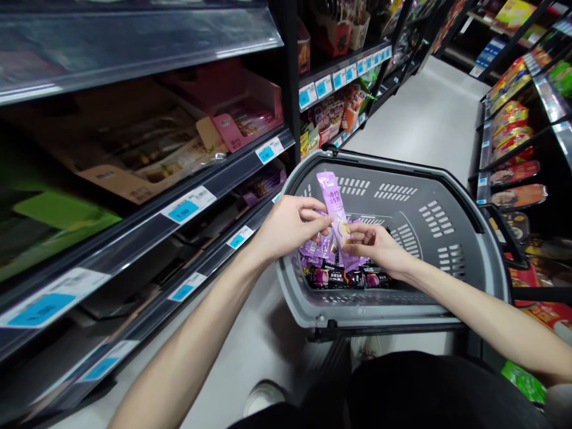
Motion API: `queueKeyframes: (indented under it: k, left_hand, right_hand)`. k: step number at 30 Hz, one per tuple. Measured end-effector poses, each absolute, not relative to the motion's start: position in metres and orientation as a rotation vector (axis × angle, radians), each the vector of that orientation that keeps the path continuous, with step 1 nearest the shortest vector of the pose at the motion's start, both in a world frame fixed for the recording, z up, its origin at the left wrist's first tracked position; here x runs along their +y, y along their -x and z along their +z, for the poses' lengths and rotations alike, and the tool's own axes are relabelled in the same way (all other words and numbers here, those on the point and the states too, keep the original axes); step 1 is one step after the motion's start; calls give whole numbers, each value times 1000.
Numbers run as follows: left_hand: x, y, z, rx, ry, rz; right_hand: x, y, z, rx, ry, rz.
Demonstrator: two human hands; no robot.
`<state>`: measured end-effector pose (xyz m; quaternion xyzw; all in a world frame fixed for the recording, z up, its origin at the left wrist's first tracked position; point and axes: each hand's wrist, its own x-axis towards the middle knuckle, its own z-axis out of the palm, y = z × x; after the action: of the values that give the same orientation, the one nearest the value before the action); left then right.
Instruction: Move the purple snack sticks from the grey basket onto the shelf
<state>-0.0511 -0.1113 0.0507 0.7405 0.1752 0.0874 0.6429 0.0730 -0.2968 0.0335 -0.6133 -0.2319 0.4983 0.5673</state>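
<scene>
A long purple sachet (332, 193) with printed characters stands nearly upright over the shopping basket (429, 185). My left hand (292, 226) pinches it from the left, about its middle. On the other side, the fingers of my right hand (379, 247) grip it lower down. Beneath my hands, more purple sachets (313, 247) lie piled at the near left of the grey basket. Several dark packets (328, 277) with purple and orange print lie along its near wall. Part of the pile is hidden by my hands.
Shelves with price tags (185, 205) and opened boxes (243, 122) of packets run along my left. On the right, another rack carries bright snack packs (512, 134). The pale aisle floor (442, 98) stretches ahead, and my shoe (263, 396) shows below.
</scene>
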Motion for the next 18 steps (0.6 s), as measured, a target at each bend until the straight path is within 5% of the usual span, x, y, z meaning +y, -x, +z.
queueKeyframes:
  k: [18]
  left_hand:
    - [-111,51,50,322,-1600,322]
  right_hand:
    - [-296,-70,37,-794,1671,1054]
